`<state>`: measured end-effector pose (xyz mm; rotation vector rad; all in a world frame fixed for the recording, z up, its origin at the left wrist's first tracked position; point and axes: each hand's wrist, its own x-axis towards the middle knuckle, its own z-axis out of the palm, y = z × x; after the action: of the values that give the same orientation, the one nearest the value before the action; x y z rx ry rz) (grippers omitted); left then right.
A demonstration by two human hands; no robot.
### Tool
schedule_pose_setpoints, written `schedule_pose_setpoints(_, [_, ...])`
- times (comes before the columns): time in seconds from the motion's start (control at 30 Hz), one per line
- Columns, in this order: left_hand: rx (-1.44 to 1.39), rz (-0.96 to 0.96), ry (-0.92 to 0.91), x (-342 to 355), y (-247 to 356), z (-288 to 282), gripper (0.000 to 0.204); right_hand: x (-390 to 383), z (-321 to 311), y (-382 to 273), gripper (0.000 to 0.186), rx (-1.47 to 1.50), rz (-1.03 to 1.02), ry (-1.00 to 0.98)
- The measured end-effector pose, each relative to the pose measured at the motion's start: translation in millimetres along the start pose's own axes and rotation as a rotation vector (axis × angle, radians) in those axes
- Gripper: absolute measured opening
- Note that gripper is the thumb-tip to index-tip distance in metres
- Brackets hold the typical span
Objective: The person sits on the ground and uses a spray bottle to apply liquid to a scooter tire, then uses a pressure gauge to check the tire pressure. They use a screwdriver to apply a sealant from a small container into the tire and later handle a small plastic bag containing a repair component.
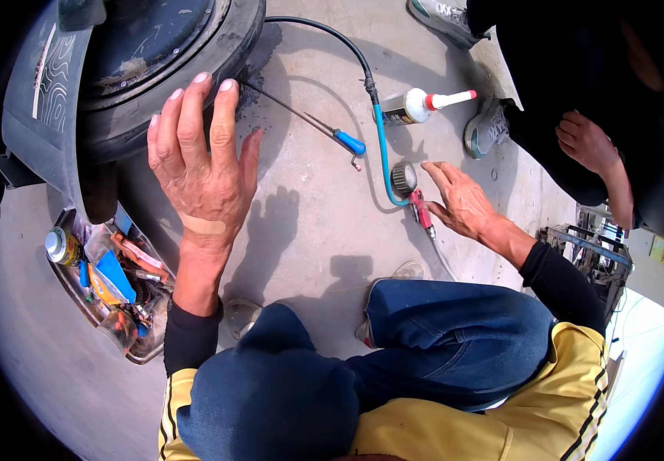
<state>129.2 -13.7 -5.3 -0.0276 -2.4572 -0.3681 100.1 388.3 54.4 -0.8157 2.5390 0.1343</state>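
Blue-jeaned knees (455,338) fill the foreground, person crouching on concrete floor (309,230). Right hand (461,201) open, fingertips on the tire inflator gauge (404,177) lying on the floor, teal hose (382,146) running up from it. Left hand (203,165) spread flat, fingers on the black tire (155,100), gripping nothing. Blue-handled probe tool (332,132) lies between hands. White glue bottle (418,105) beyond gauge. Parts tray (113,280) at left. Another person's hand (587,142) upper right.

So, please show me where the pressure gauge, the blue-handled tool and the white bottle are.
pressure gauge (404,177), head view, on its round dial.
blue-handled tool (350,142), head view, on the blue handle.
white bottle (416,105), head view, on its white shoulder.
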Motion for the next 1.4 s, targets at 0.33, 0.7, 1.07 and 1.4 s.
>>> schedule_pose_setpoints(0.33, [0.295, -0.031, -0.133, 37.9, -30.3, 9.7, 0.083, -43.5, 176.6, 15.3, 0.082, 0.527, 0.632, 0.138])
schedule_pose_setpoints(0.7, [0.473, 0.058, -0.121, 50.4, -23.4, 27.7, 0.08, -48.4, 175.2, 7.9, 0.05, 1.092, 0.643, 0.14])
schedule_pose_setpoints(1.07, [0.555, 0.046, -0.078, 59.0, -12.7, 44.5, 0.08, -38.9, 189.7, -53.0, 0.023, 1.574, 0.677, -0.077])
schedule_pose_setpoints(1.4, [0.552, 0.04, -0.059, 57.1, -13.5, 43.0, 0.08, -38.2, 210.6, -60.0, 0.02, 1.57, 0.692, -0.037])
